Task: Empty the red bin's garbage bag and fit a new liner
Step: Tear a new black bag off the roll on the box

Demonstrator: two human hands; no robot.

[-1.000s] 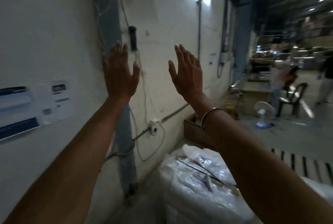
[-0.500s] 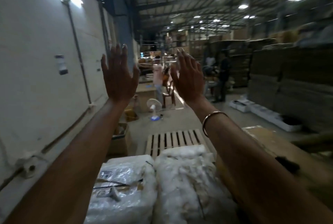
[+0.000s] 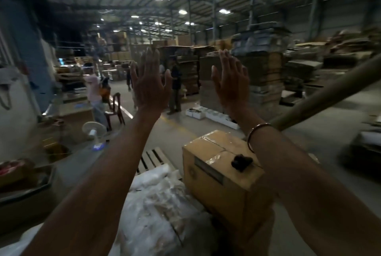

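We raise our left hand (image 3: 148, 84) and right hand (image 3: 231, 84) flat, fingers spread, holding nothing, over a cardboard box (image 3: 223, 170) in a warehouse; neither red bin nor liner is visible; we judge the task unstarted.

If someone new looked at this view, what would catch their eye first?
Two bare hands raised open in mid-frame, the left hand and the right hand, a bangle on the right wrist. Below them sit a taped cardboard box and white plastic-wrapped bundles. No red bin shows.
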